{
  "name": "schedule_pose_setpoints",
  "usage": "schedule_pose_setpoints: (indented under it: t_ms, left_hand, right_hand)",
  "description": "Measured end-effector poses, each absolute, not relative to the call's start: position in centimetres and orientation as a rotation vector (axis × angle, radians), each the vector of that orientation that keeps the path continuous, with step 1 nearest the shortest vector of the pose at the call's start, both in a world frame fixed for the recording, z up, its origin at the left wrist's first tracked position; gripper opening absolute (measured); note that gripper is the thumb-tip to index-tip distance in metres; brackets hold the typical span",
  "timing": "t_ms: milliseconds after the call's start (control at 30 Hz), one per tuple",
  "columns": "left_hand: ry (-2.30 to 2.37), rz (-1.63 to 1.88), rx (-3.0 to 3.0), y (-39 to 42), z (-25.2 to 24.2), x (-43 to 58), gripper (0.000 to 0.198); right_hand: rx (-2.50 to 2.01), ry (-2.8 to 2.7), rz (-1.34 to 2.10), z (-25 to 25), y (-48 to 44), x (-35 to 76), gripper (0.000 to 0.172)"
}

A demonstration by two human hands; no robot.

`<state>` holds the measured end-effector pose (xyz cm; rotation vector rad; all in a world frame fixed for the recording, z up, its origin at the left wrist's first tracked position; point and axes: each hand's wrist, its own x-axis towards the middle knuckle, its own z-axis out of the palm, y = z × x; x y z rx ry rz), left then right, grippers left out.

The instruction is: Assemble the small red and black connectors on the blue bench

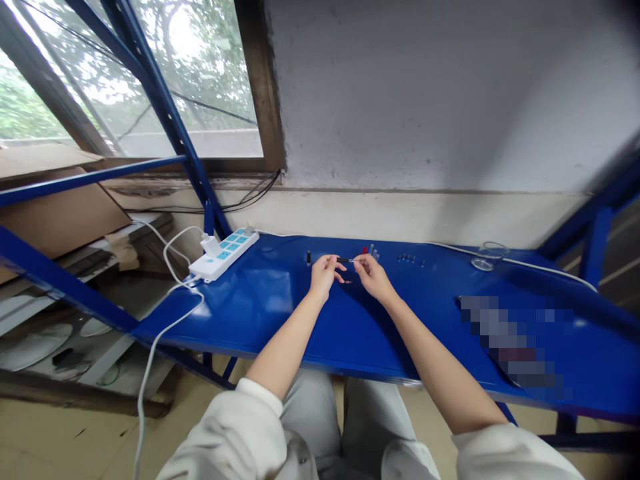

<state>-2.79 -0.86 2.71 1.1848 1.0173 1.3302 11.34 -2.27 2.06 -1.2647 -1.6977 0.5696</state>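
My left hand (324,276) is closed in a pinch on one end of a slim black pen-like tube (344,260), held level just above the table. From the other side, my right hand (373,275) pinches a thin silvery piece (353,261) at the tube's right end. Whether the two pieces are joined cannot be made out. A short black cylinder (309,258) stands upright left of my left hand. Behind my right hand are a small red piece (365,251) and several clear upright pieces (371,249). Further right lie several tiny parts (407,258), too small to name.
The blue table (280,313) meets the wall at its back. A white power strip (227,253) with a plug lies at the left, its cable (150,360) hanging over the edge. A clear round container (483,264) and a pixelated dark object (510,347) are at the right.
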Motion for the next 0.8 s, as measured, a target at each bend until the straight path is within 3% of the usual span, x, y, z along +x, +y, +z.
schedule_pose_setpoints:
  t_ms: [300,800]
  left_hand:
    - [0.905,1.278,1.234,-1.02,2.83,-2.79,0.031]
    - [0.952,1.283,1.316,-1.06,2.58,-2.62,0.032]
  right_hand:
    - [-1.243,-1.738,0.545,1.32,-1.73,11.45,0.025]
    - [-1.313,-1.834,0.509,1.37,-1.7,11.61,0.032]
